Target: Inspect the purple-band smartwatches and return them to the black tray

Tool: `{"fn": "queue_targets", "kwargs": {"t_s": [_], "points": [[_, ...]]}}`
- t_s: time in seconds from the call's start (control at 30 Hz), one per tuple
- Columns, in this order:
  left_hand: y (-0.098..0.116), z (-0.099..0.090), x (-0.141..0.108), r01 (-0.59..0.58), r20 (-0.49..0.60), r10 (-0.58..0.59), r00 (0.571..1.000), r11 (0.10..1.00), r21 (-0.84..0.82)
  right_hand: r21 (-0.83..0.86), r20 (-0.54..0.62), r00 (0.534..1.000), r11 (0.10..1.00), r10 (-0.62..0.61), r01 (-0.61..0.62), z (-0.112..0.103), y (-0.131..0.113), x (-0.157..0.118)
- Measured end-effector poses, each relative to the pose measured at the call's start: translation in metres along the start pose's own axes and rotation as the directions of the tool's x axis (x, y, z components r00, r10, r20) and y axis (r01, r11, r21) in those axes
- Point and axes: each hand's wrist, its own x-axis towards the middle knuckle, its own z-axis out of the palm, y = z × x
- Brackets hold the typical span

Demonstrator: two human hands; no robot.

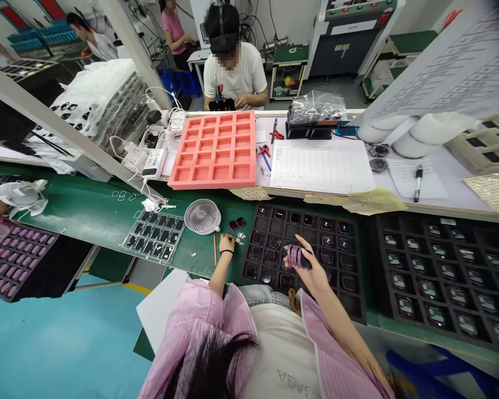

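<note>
White sheet (322,166) bears illegible print; the right hand (314,271) holds purple pieces (294,256).

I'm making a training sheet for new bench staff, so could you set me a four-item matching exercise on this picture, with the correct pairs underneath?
Column one
1. Right hand
2. Left hand
3. Coral tray
4. Marker

Column two
A. Lying on a handwritten sheet
B. Divided into square compartments
C. Holding purple pieces above a dark tray
D. Beside small pale pieces on the green bench

Right pairs: 1-C, 2-D, 3-B, 4-A.
</note>
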Motion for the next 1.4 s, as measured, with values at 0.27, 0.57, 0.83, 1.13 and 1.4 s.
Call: {"fn": "queue_targets", "kwargs": {"t_s": [0.27, 0.57, 0.83, 1.13, 1.4], "points": [[0.034, -0.015, -0.022, -0.103, -0.007, 0.103, 0.995, 0.975, -0.198, 0.031, -0.016, 0.998, 0.997, -0.068, 0.069, 0.008, 0.001, 0.004], [0.133, -0.001, -0.132, -0.259, 0.071, 0.442, 0.894, 0.642, -0.722, -0.016, -0.073, 0.980, 0.982, -0.187, 0.186, 0.032, -0.006, 0.000], [0.146, -0.003, -0.154, -0.148, 0.125, 0.377, 0.918, 0.616, -0.773, -0.121, -0.148, 0.956, 0.964, -0.253, 0.236, 0.035, -0.009, -0.006], [0.147, -0.006, -0.157, -0.223, 0.063, 0.395, 0.916, 0.635, -0.740, -0.173, -0.081, 0.947, 0.940, -0.311, 0.294, 0.040, -0.011, -0.007], [0.132, 0.000, -0.166, -0.469, 0.036, 0.665, 0.746, 0.562, -0.681, -0.148, -0.139, 0.924, 0.930, -0.356, 0.336, 0.037, -0.013, -0.003]]}}
